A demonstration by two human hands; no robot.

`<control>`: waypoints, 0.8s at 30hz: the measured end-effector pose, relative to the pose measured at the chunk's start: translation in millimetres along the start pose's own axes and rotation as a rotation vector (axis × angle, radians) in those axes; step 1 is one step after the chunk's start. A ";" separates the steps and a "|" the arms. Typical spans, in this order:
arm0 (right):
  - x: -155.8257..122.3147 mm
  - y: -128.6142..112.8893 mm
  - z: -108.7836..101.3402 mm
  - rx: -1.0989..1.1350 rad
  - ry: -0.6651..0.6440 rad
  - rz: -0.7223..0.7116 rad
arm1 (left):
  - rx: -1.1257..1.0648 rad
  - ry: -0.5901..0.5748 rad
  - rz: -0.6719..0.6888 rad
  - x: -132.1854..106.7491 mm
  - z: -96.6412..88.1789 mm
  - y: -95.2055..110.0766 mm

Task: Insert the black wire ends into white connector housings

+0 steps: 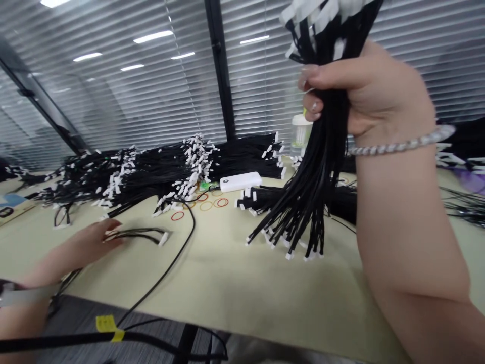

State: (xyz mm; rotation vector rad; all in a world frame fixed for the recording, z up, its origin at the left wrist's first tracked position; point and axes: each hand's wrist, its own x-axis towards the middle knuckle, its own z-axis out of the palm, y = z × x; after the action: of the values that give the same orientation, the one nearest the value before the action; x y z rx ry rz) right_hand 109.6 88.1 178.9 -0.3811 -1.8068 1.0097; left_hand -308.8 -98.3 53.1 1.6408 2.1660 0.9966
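Observation:
My right hand (341, 91) is raised at the upper right, its fingers wrapped round a thick bundle of black cables (322, 141). White connectors show at both ends of that bundle, and its lower ends fan out above the table. At the left, low over the tabletop, my left hand (89, 242) is closed on a few thin black cables (142, 232) ending in a white connector (163, 238). Part of these cables hangs below the hand near the table edge. Another cable bundle (265, 198) lies on the table behind the raised one.
Piles of black cables (159, 164) with white connectors line the back of the pale table (212, 273). A white power bank (241, 181) and rubber bands (205, 206) lie mid-table. A lidded cup (300, 132) stands behind. A black cord (178, 258) crosses the front edge.

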 end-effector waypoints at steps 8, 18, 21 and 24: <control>-0.2 -4.2 -0.4 0.047 0.030 -0.054 | 0.222 -0.170 0.135 14.8 27.6 7.1; 7.0 -1.5 17.2 0.081 0.190 -0.119 | -0.304 0.279 0.066 16.5 -8.0 102.5; 8.9 1.2 38.5 0.117 0.265 -0.133 | -0.637 0.180 0.325 39.6 16.6 162.2; 12.2 7.0 54.8 0.201 0.293 -0.125 | -0.856 -0.002 0.505 59.5 60.9 225.7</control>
State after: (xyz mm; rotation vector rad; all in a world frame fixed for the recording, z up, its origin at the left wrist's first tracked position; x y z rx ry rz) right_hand 55.1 74.7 172.1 -0.2724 -1.4354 0.9823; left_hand -124.7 9.0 166.2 1.6936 1.0202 1.7212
